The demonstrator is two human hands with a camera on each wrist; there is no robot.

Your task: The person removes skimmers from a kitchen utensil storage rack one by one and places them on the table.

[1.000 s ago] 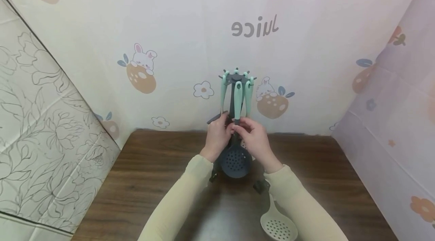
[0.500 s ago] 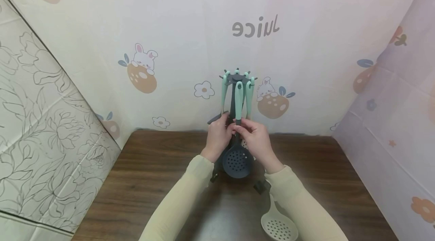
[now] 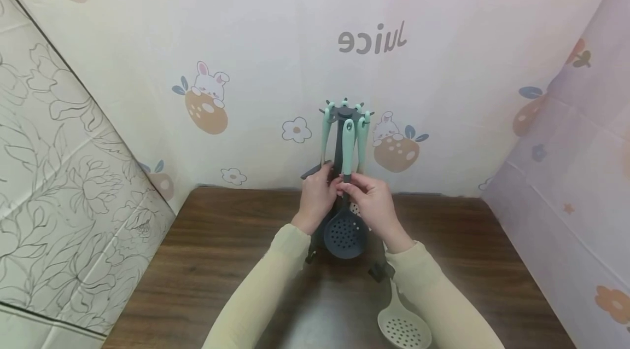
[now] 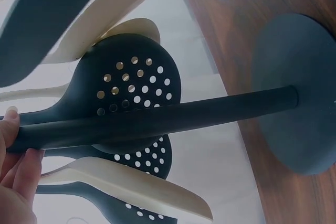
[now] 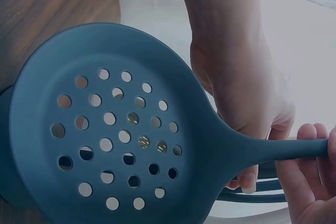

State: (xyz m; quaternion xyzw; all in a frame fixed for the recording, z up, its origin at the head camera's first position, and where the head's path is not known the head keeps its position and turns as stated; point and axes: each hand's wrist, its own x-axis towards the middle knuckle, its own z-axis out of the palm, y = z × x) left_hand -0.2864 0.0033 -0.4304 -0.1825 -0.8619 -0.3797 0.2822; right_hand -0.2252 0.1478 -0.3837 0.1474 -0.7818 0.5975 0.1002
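Observation:
In the head view a dark utensil stand with a spoked top (image 3: 346,112) carries several utensils with mint handles. My left hand (image 3: 317,196) grips its dark upright pole (image 4: 210,113), which runs down to a round base (image 4: 294,93). My right hand (image 3: 375,204) pinches the neck of a dark skimmer (image 3: 346,234). The skimmer's mint handle (image 3: 348,146) hangs at the front of the stand by its top hole. Large in the right wrist view, the skimmer's perforated bowl (image 5: 121,129) hides part of the stand behind it.
A pale skimmer (image 3: 403,330) lies on the brown wooden table (image 3: 221,261), partly under my right forearm. Other pale and dark utensils, such as a beige one (image 4: 131,182), hang round the pole. A patterned cloth wall (image 3: 256,64) rises directly behind the stand.

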